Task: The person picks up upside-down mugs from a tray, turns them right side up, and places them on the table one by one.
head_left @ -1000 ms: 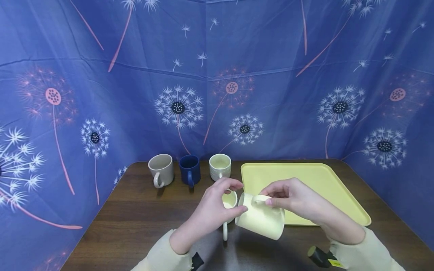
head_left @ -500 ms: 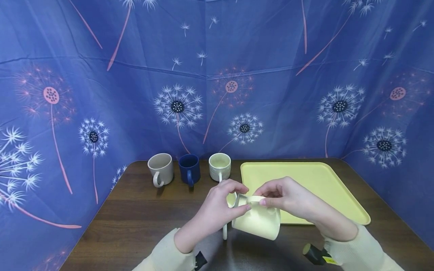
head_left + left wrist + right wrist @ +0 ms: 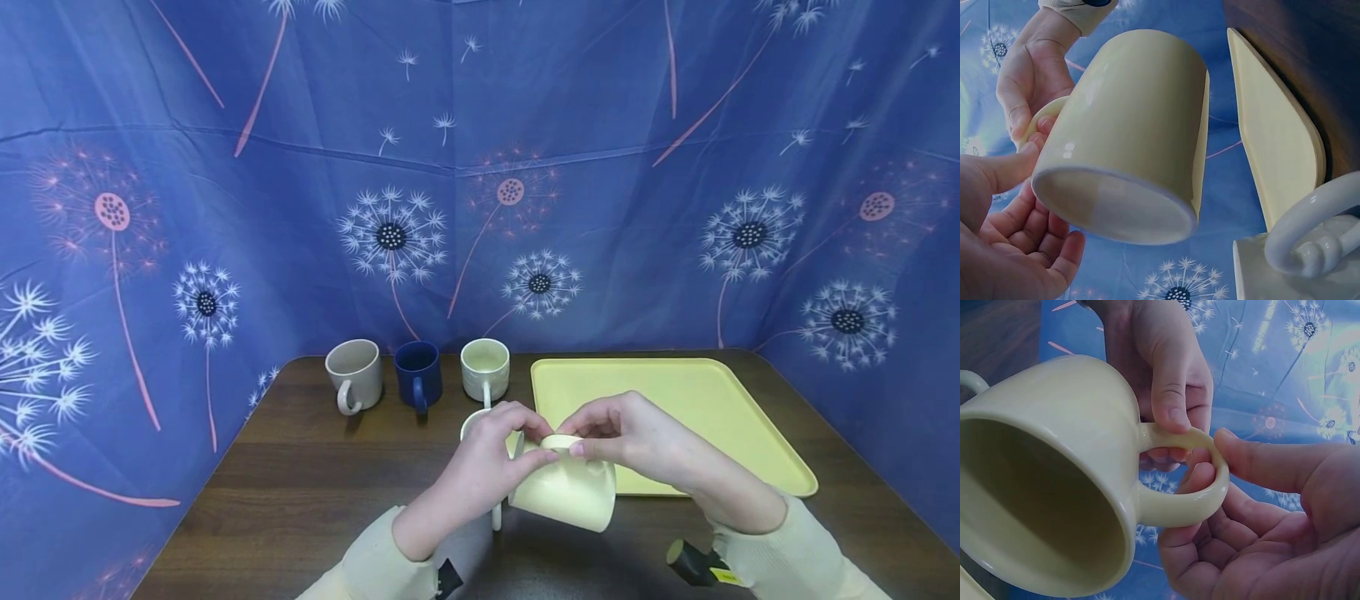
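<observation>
A pale yellow mug (image 3: 566, 492) is held tilted on its side above the table. My right hand (image 3: 637, 437) pinches its handle (image 3: 1188, 506) between thumb and curled fingers. From the other side, my left hand (image 3: 487, 467) has its thumb on the same handle and its fingers behind it, as the right wrist view shows. The mug's foot ring (image 3: 1113, 206) faces the left hand; its dark hollow mouth (image 3: 1035, 506) shows in the right wrist view. Partly hidden behind my left hand stands a white mug (image 3: 470, 421), its handle (image 3: 1316, 231) close by in the left wrist view.
Along the back of the wooden table (image 3: 315, 475) stand a grey mug (image 3: 356, 371), a dark blue mug (image 3: 418, 371) and a white patterned mug (image 3: 485, 371). A yellow tray (image 3: 675, 392) lies to their right. A blue dandelion-print cloth (image 3: 637, 250) hangs behind.
My left hand has moved right and its fingers have closed from beside the mug onto its handle. The right hand and yellow mug have shifted slightly left.
</observation>
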`<move>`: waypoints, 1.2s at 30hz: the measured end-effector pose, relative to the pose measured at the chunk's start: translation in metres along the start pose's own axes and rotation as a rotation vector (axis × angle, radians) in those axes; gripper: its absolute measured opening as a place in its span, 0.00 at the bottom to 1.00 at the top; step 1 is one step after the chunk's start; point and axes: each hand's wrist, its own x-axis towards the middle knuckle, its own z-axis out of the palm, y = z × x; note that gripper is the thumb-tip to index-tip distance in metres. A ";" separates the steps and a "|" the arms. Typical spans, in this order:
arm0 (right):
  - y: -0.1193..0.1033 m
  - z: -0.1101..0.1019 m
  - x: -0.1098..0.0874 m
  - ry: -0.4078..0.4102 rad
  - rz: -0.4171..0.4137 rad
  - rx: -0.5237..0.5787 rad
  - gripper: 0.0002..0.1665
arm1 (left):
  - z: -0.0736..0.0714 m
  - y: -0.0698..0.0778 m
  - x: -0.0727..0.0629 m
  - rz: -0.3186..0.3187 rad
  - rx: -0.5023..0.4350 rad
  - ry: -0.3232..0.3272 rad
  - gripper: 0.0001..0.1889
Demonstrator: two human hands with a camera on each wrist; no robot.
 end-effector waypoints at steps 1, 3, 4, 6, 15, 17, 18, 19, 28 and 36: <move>0.000 0.000 0.000 0.005 0.004 -0.002 0.14 | 0.001 0.000 0.000 0.000 -0.002 0.004 0.08; 0.000 0.000 0.000 0.017 0.011 -0.012 0.14 | 0.002 0.000 -0.001 0.001 -0.010 0.016 0.08; 0.000 0.000 0.000 0.024 0.011 -0.024 0.14 | 0.003 0.000 -0.001 0.003 -0.011 0.023 0.08; -0.001 0.001 0.000 0.041 0.004 -0.059 0.14 | 0.004 0.000 -0.002 0.011 -0.016 0.034 0.08; 0.003 0.004 -0.003 0.088 -0.121 -0.126 0.15 | 0.003 0.001 -0.004 -0.008 -0.020 0.054 0.09; 0.006 0.005 -0.003 0.109 -0.171 -0.156 0.13 | 0.003 0.001 -0.005 -0.023 -0.021 0.058 0.09; 0.008 0.005 -0.003 0.121 -0.189 -0.171 0.13 | 0.003 0.001 -0.005 -0.028 -0.019 0.062 0.09; 0.010 0.006 -0.003 0.134 -0.205 -0.184 0.12 | 0.003 0.001 -0.005 -0.035 -0.019 0.068 0.09; 0.016 0.011 -0.003 0.241 -0.190 -0.144 0.13 | 0.002 -0.003 -0.006 -0.042 -0.012 0.147 0.10; 0.023 0.017 -0.004 0.353 -0.300 -0.166 0.16 | 0.000 -0.007 -0.008 -0.041 -0.052 0.214 0.11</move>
